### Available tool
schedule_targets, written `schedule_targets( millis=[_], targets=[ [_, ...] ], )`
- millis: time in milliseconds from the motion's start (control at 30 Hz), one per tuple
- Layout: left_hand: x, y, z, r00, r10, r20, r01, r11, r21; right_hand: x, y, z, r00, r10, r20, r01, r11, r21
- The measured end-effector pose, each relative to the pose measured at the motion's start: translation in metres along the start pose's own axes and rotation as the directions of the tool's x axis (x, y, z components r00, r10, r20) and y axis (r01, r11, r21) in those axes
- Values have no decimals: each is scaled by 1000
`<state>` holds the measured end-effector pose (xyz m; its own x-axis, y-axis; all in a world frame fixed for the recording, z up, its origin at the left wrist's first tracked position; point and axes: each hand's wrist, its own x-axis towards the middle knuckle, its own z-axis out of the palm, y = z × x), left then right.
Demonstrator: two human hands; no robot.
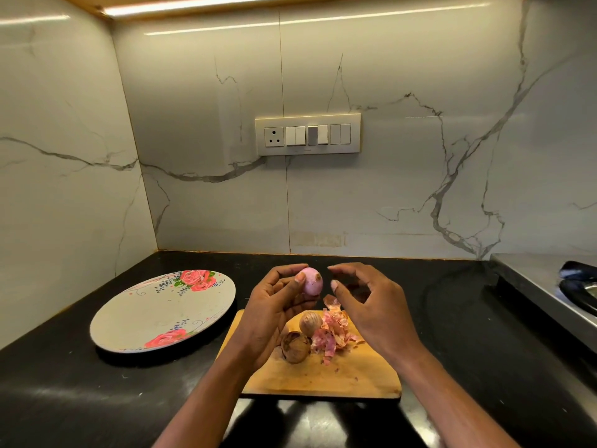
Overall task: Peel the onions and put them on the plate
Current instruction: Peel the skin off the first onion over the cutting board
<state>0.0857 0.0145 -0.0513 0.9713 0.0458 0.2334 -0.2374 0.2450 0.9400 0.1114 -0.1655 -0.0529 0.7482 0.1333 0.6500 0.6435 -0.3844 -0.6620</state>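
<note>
My left hand holds a small peeled pink onion between thumb and fingers above the wooden cutting board. Just right of the onion hovers my right hand, fingers loosely curved and holding nothing, a small gap between it and the onion. Two unpeeled brown onions lie on the board beside a heap of pink onion skins. A floral plate with nothing on it sits on the counter to the left of the board.
The black counter meets marble walls at the back and left, forming a corner. A socket and switch panel is on the back wall. A steel stove edge stands at the far right.
</note>
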Motion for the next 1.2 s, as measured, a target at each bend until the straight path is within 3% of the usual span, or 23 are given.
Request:
schedule_targets(
  millis=[400,933,1200],
  targets=[
    [-1,-1,3,998,37,45,-43,991,130,1,-2,-1,1000,8,-18,-6,997,81],
    [-1,-7,6,999,40,27,-45,972,229,-4,-2,14,997,-55,63,66,978,-198],
    [1,1,-3,1000,0,-26,0,1000,-4,-1,-2,5,988,124,92,-132,987,92]
  ],
)
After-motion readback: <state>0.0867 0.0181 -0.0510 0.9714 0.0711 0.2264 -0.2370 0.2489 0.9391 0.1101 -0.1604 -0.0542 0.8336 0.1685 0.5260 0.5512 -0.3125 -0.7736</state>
